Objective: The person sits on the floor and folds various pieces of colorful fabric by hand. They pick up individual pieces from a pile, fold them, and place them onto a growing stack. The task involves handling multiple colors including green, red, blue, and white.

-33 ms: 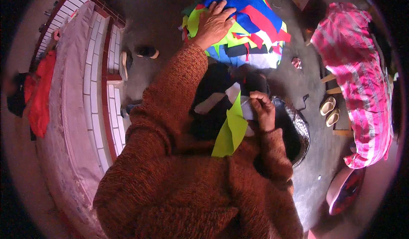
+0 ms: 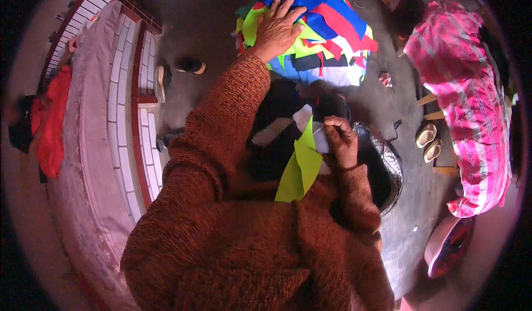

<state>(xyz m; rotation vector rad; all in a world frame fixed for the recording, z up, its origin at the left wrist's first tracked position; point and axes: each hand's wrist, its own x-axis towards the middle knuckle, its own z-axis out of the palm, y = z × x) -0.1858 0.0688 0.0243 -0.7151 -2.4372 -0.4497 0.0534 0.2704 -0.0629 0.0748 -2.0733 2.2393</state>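
Observation:
My left hand [image 2: 277, 32] reaches far forward and lies with fingers spread on a heap of cloth scraps [image 2: 338, 23]. Blue, red, yellow-green, white and black pieces make up the heap. My right hand [image 2: 344, 142] is held over my lap, thumb and fingertips pinched together. Whatever is between those fingertips is too small or hidden to make out. Just left of it, a pale scrap [image 2: 321, 138] rests on my dark-clad lap. A pointed yellow-green cloth scrap [image 2: 302, 169] lies folded over my lap, and another pale scrap [image 2: 271, 132] is farther left.
A dark bag with a checked side [image 2: 392, 172] stands by my right forearm. Pale shoes [image 2: 428, 143] sit on the floor near a pink plaid cloth [image 2: 457, 89] draped at the right. A cloth-topped, white-tiled ledge [image 2: 117, 111] runs along the left, with dark shoes [image 2: 191, 66] beyond it.
My left hand has shifted very slightly up on the heap. The right hand and the scraps on my lap look nearly the same.

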